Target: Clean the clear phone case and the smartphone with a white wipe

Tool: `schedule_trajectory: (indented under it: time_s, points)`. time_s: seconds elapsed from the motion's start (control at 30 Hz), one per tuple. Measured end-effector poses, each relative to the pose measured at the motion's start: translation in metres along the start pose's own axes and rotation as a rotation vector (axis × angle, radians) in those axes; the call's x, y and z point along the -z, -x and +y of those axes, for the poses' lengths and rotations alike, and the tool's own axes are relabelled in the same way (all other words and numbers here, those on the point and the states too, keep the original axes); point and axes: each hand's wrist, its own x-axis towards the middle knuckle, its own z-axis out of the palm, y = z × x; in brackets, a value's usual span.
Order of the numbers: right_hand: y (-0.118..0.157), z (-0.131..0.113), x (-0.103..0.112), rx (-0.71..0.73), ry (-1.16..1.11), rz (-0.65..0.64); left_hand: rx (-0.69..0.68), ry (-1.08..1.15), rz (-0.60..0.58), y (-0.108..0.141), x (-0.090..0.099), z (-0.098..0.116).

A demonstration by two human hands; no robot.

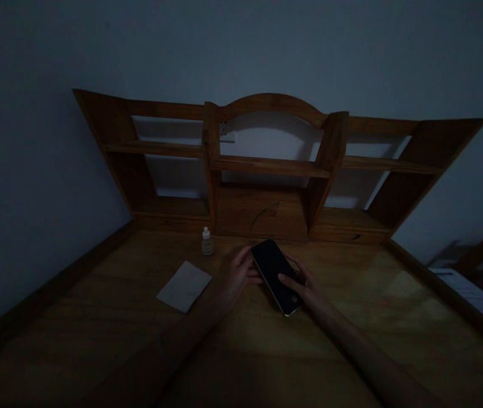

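Observation:
A black smartphone (276, 275) with a dark screen and a pale edge is held just above the wooden desk (97, 317), screen up and tilted. My right hand (309, 290) grips its lower right side, thumb resting on the screen. My left hand (236, 277) holds its left edge with the fingertips. To the left of my left hand a folded white cloth (184, 286) lies flat on the desk. A small bottle with a white cap (207, 242) stands upright behind it. The scene is very dim.
A wooden shelf unit (266, 164) with bare shelves stands at the back of the desk against a pale wall, a wall socket (226, 134) showing through it. Raised wooden rims run along the desk's left and right sides. Bedding or clutter (479, 277) lies beyond the right edge.

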Motion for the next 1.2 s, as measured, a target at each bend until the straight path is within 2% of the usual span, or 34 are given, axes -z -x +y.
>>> schedule_trajectory:
  time_s: [0.1,0.3,0.5,0.73,0.97,1.2]
  points:
    - [0.0,0.0,0.0,0.007,0.038,0.017,-0.021,-0.001,-0.022,0.003,-0.002,0.001]
    - [0.002,-0.002,-0.003,0.095,0.223,0.068,-0.008,-0.001,0.05,0.009,-0.01,0.007]
    - [0.005,-0.003,-0.005,0.055,0.252,0.063,-0.018,-0.047,0.065,0.009,-0.012,0.011]
    - [0.006,-0.008,-0.008,0.061,0.215,0.05,-0.008,-0.066,0.077,0.009,-0.007,0.006]
    - [0.004,0.0,-0.004,-0.042,0.104,0.085,-0.018,-0.168,0.043,0.007,-0.007,0.006]
    - [0.005,-0.011,-0.004,0.072,0.058,0.101,-0.064,-0.107,-0.04,0.008,-0.012,-0.003]
